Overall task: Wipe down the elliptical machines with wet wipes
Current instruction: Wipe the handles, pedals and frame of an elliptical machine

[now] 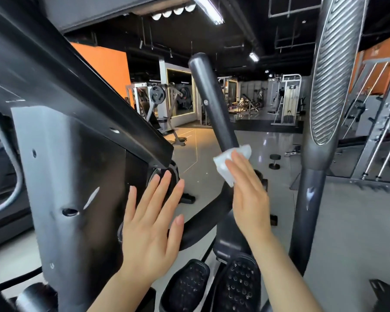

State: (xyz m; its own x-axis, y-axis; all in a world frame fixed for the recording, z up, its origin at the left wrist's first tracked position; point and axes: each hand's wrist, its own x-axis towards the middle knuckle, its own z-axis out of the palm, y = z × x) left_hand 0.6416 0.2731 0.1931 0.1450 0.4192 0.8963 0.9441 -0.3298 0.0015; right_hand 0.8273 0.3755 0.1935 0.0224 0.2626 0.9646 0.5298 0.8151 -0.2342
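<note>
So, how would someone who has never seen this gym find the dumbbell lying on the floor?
Start at the dark handlebar that the right hand presses a white wipe against. Look just right of the wipe, onto the pale shiny floor. The dumbbell stands there alone on end, small, black and round-headed, unlike the tall silver racks behind.

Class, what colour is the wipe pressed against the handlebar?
White, seen in the head view: the wipe under the right hand.

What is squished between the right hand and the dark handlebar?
A white wet wipe, pressed by the right hand against the handlebar, seen in the head view.
</note>
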